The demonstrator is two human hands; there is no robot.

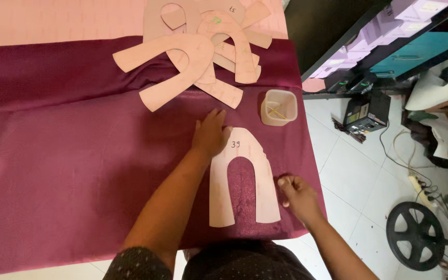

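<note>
Both hands rest on maroon satin cloth (79, 155): left hand (211, 134) flat, fingers spread, pressing the pale pink horseshoe-shaped card pattern (255, 171); right hand (297, 194) loosely curled, empty, just beside it. Small translucent plastic tub (279, 107) stands nearby.

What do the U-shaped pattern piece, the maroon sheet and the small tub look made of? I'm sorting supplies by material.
U-shaped pattern piece: probably thin card or stiff paper, matte pale pink, lying flat with clean cut edges. Maroon sheet: woven fabric with a soft satin-like sheen, showing folds and creases. Small tub: likely translucent plastic, cloudy walls with its contents faintly visible through them.
</note>
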